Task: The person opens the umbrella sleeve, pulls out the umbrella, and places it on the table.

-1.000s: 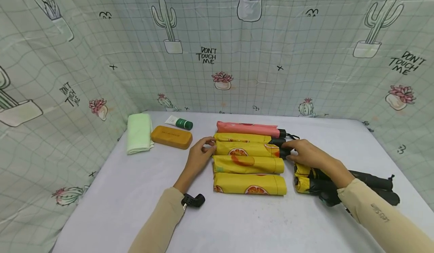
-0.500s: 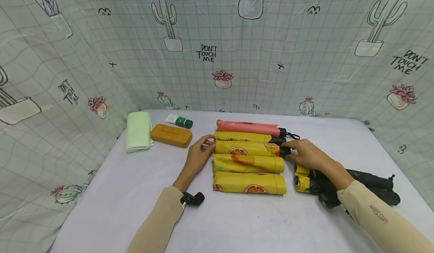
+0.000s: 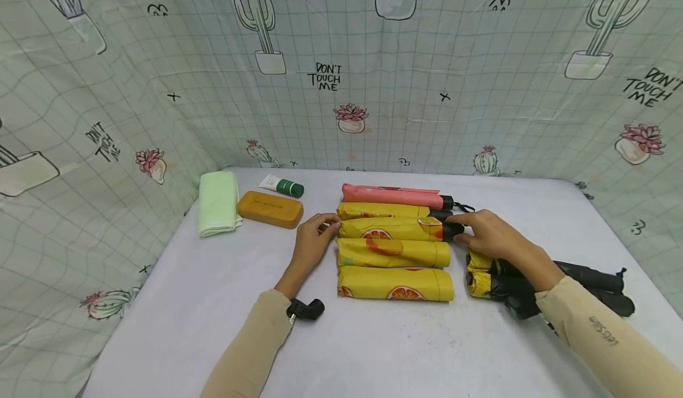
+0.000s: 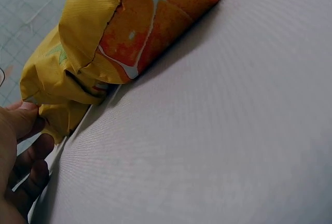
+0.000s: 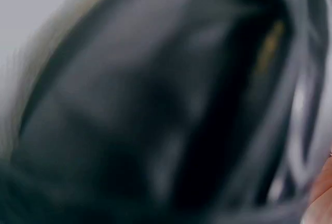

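Note:
In the head view, several folded umbrellas lie side by side at mid-table. My left hand pinches the left end of a yellow umbrella printed with orange slices. In the left wrist view, fingertips are right at the crumpled cloth end. My right hand holds its black handle at the right end, index finger above and thumb below. Another yellow umbrella and a pink umbrella lie behind it. Two yellow fabric rolls lie in front. The right wrist view is mostly blurred black cloth.
Several black bundles with yellow ends lie under and beside my right forearm. At the back left are a folded pale green cloth, an orange-brown case and a white-green tube. A patterned curtain rises behind the white table.
My right hand has shifted slightly right, and a little more of the black handle shows beyond the yellow cloth. The left hand stays at the left end. The head view has tilted slightly.

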`<state>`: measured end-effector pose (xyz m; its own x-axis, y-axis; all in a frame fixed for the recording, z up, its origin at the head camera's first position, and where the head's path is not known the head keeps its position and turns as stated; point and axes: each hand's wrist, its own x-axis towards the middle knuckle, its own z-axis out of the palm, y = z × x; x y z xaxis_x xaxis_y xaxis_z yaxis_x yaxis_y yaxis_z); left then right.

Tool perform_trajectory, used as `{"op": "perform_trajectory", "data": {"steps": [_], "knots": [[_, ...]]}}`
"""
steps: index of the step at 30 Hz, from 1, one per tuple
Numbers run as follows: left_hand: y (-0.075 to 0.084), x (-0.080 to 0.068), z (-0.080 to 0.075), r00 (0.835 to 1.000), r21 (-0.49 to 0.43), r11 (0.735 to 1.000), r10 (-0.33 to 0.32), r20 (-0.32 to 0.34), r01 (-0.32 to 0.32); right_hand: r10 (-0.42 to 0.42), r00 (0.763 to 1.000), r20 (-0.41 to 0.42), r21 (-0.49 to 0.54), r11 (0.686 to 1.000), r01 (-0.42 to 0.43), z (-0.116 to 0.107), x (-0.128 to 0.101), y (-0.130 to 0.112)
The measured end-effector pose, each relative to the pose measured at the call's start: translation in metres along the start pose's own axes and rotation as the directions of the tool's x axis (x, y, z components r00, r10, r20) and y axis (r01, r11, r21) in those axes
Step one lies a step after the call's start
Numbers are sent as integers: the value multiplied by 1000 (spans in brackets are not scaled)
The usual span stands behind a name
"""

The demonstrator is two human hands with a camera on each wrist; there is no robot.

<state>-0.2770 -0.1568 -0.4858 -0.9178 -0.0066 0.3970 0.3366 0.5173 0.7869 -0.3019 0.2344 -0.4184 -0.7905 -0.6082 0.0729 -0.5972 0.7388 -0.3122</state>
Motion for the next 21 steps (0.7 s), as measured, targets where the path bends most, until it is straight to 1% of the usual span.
{"op": "perform_trajectory", "data": {"steps": [4, 8, 14, 21], "knots": [[1, -1, 0, 1000, -6, 1000, -14, 6, 14, 25, 999, 29, 30, 999, -26, -6, -3, -1], [2, -1, -1, 1000, -8, 1000, -10, 9, 10, 47, 998, 49, 35, 998, -48, -12, -7, 0], [2, -1, -1, 1000, -9, 1000, -4, 4, 4, 46, 998, 32, -11, 999, -45, -20, -13, 7], [4, -2, -1, 1000, -16, 1000, -9, 14, 9, 44, 999, 21, -32, 999, -43, -26, -25, 12]]}}
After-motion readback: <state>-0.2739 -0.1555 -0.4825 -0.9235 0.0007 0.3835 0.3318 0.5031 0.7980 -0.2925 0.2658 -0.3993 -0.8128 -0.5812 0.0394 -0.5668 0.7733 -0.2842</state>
